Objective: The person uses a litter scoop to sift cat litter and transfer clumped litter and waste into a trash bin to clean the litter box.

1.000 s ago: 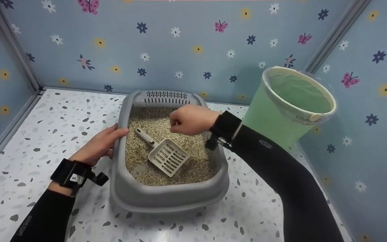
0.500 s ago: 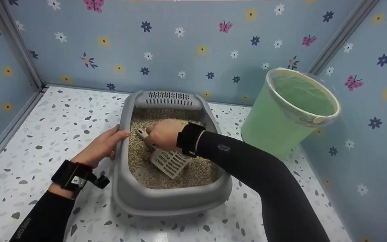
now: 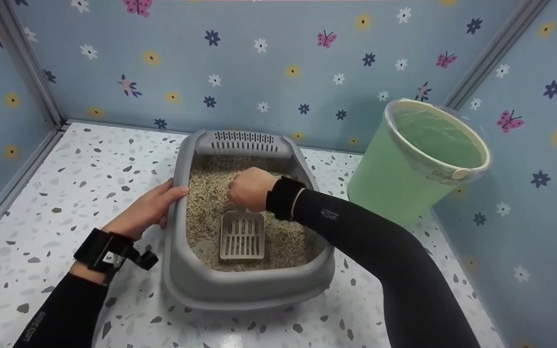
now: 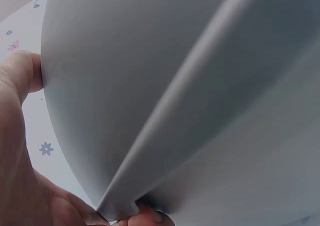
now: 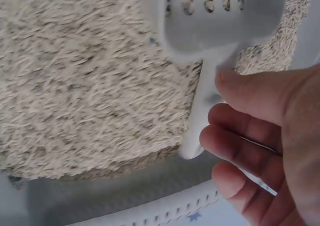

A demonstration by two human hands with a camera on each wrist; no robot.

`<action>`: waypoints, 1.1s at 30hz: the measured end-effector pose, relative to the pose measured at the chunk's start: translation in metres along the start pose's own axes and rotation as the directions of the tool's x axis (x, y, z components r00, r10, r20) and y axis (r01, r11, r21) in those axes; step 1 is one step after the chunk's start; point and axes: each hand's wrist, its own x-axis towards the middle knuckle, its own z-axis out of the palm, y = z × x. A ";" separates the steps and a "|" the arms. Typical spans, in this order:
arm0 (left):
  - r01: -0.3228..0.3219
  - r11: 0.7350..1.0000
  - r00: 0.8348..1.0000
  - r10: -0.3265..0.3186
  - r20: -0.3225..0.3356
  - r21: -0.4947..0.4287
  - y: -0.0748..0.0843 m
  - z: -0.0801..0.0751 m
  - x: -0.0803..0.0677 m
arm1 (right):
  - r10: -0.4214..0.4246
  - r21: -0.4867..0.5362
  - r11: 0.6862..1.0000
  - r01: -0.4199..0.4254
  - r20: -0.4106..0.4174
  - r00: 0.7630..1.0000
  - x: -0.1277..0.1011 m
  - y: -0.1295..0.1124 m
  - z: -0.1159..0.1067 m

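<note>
A grey litter box (image 3: 249,285) stands on the speckled surface with pellet litter (image 3: 206,193) inside. My left hand (image 3: 145,210) grips its left side wall, thumb over the rim; the left wrist view shows fingertips at the wall's lower edge. Over the litter, my right hand (image 3: 252,189) holds a pale slotted litter scoop (image 3: 242,233) by its handle. The scoop's head points toward me and lies on or just above the litter. In the right wrist view the thumb and fingertips meet the handle (image 5: 200,116).
To the right of the box stands a green bin (image 3: 387,179) with a clear liner over its rim. Flowered wall panels (image 3: 259,63) close off the back and both sides. A black camera strap (image 3: 102,251) sits on each wrist.
My right hand came down onto the scoop's handle and took hold of it. The scoop has turned so its head faces me. The left hand stays on the box.
</note>
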 end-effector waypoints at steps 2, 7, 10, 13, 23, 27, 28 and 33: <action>-0.004 1.000 1.000 0.004 -0.001 0.000 -0.001 0.000 -0.001 | 0.004 0.001 1.000 -0.004 0.007 1.000 -0.006 0.004 0.002; -0.007 1.000 1.000 0.007 0.010 -0.008 -0.001 0.000 0.000 | -0.017 0.073 0.997 0.017 -0.010 1.000 -0.026 0.017 0.001; -0.007 1.000 1.000 0.007 0.014 -0.009 -0.001 0.000 0.001 | 0.003 0.218 0.976 -0.009 0.028 1.000 -0.037 0.024 -0.005; -0.008 1.000 1.000 0.008 0.014 -0.004 -0.001 0.000 0.001 | 0.019 0.396 0.916 -0.063 0.115 0.993 -0.044 0.032 -0.009; -0.005 1.000 1.000 0.005 0.011 0.000 -0.001 0.001 0.001 | 0.067 0.703 0.671 -0.236 0.260 0.963 -0.066 0.051 -0.022; -0.009 1.000 1.000 0.008 0.007 0.003 -0.001 0.000 0.001 | 0.098 0.688 0.698 -0.196 0.179 0.979 -0.071 0.058 -0.027; -0.009 1.000 1.000 0.009 0.007 0.005 -0.001 0.000 0.000 | 0.102 0.679 0.712 -0.181 0.155 0.983 -0.071 0.059 -0.027; -0.010 1.000 1.000 0.010 0.011 0.001 -0.001 0.001 0.001 | 0.160 0.578 0.801 -0.159 0.050 0.986 -0.074 0.061 -0.025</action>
